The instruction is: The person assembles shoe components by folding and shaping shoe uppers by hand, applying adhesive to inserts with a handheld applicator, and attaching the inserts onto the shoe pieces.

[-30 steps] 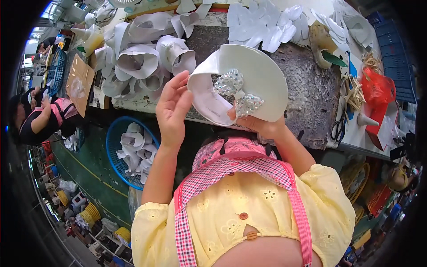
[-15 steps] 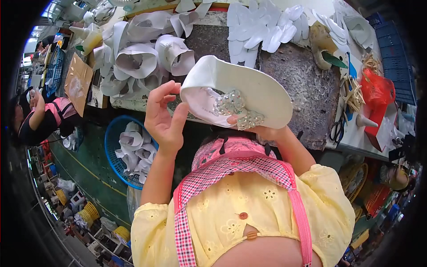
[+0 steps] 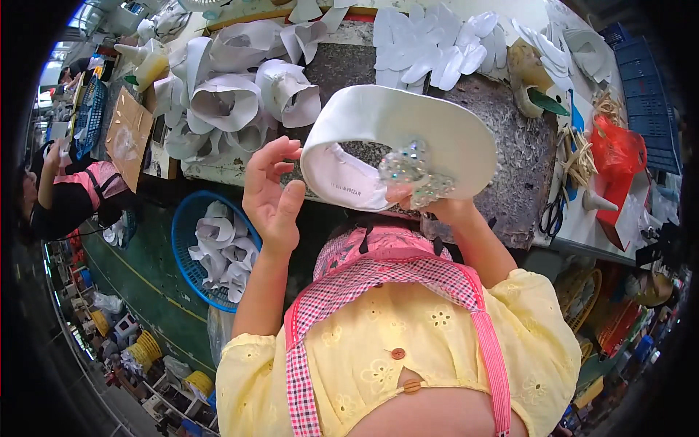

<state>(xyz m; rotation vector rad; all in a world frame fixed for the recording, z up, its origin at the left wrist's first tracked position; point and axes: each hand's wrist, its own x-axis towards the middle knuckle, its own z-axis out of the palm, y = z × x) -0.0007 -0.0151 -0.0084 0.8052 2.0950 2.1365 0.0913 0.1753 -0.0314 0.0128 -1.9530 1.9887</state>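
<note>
A white shoe upper [image 3: 444, 124] with a rounded toe and a looped back is raised over the near edge of the bench. A glittering rhinestone ornament [image 3: 409, 167] sits on its front. My right hand [image 3: 450, 210] grips the upper from below, beside the ornament; part of that hand is hidden behind it. My left hand [image 3: 273, 193] is just off the looped end, holding nothing, fingers loosely bent and apart.
More white uppers [image 3: 226, 102] are heaped at the bench's left. White flat sole-shaped pieces [image 3: 408, 44] lie at the back. Scissors [image 3: 552, 215], a glue pot [image 3: 526, 69] and a red bag [image 3: 617, 146] stand right. A blue basket [image 3: 178, 247] holds uppers below left. Another person [image 3: 73, 189] works at far left.
The upper has moved slightly right and turned in my right hand, showing more of its inside. My left hand now stands apart from its looped edge.
</note>
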